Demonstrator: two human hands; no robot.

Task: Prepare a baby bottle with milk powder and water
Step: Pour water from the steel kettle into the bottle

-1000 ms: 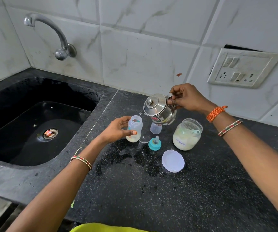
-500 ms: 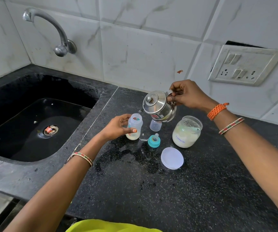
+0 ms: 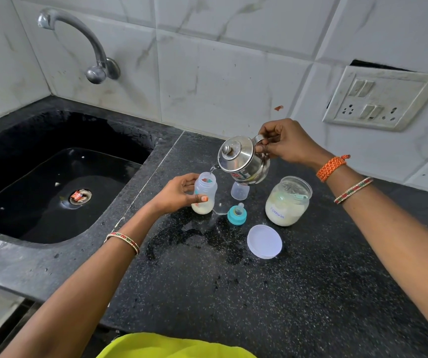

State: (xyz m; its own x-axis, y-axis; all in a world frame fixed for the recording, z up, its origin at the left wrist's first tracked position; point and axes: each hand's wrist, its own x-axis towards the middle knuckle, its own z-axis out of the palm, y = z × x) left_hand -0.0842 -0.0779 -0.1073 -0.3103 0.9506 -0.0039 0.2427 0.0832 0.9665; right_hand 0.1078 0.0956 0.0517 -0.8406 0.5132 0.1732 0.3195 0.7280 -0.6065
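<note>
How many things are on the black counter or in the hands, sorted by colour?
Shiny silver: 1, the kettle
See-through: 3, the bottle, cap and jar
Teal: 1, the teat ring
White: 1, the lid
Total: 6

The left hand [image 3: 179, 192] is covering much of the near side of the baby bottle [image 3: 205, 193], so its printed marks are showing only in bits. The kettle [image 3: 243, 160] is hiding the top of the clear cap [image 3: 240, 193] behind it, and its red label is reading too small to make out. The right hand [image 3: 285, 140] is wrapping over the kettle's handle. Both arms are running out of the frame at the bottom edge, and the small wrapper in the sink drain [image 3: 80, 196] is staying unreadable
</note>
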